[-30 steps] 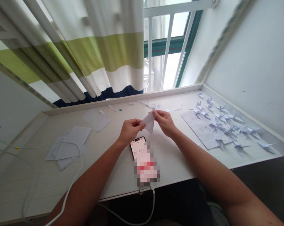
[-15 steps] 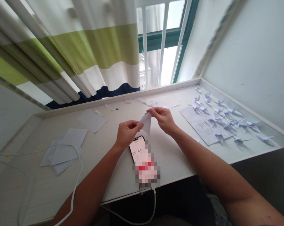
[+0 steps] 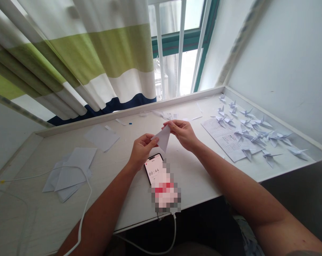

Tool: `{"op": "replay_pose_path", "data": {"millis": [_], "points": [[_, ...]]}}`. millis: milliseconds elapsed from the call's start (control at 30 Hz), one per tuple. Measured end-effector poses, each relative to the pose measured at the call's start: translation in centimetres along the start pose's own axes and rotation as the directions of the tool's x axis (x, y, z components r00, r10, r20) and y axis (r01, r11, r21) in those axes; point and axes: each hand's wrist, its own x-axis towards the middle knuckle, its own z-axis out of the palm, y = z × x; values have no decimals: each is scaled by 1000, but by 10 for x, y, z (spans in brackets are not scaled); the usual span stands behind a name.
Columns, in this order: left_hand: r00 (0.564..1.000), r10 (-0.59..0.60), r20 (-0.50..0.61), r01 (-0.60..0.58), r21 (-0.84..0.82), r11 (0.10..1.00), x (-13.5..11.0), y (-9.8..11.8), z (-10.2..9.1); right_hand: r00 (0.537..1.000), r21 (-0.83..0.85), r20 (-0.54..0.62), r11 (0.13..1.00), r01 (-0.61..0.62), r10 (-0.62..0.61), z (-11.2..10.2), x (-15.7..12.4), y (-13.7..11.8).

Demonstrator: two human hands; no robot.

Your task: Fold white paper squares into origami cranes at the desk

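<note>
A small piece of white paper [image 3: 164,139], folded to a triangle, is held up over the desk between both hands. My left hand [image 3: 143,148] pinches its left corner between thumb and fingers. The top right corner is gripped by the fingertips of my right hand [image 3: 182,134]. One point of the paper hangs downward. Just below lies a phone [image 3: 153,171] with a timer reading 00:44, its lower part blurred out. On the right of the desk stand several folded paper cranes [image 3: 247,135], some of them on a written sheet [image 3: 221,138].
Loose white sheets [image 3: 73,169] lie at the left, with another stack [image 3: 103,138] behind them. A white cable [image 3: 89,199] loops over the left side. Paper scraps [image 3: 166,115] lie near the back ledge. A curtain [image 3: 102,53] and barred window stand behind the desk [image 3: 198,177].
The folded paper shows a little wider between my hands, both still pinching it. The whole view has shifted slightly.
</note>
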Motion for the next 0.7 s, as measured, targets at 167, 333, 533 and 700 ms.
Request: {"op": "replay_pose_path", "data": {"millis": [167, 333, 533, 700], "points": [[1000, -10, 22, 10, 28, 1000, -1, -1, 1, 1000, -5, -17, 1000, 17, -17, 0, -1, -2], [998, 42, -54, -39, 54, 998, -1, -1, 2, 1000, 32, -29, 999, 7, -6, 1, 0, -4], [994, 66, -87, -62, 47, 997, -2, -2, 3, 998, 31, -55, 999, -5, 7, -1, 1, -2], [992, 63, -108, -62, 15, 998, -3, -2, 4, 999, -37, 38, 999, -23, 24, 3, -3, -2]]}}
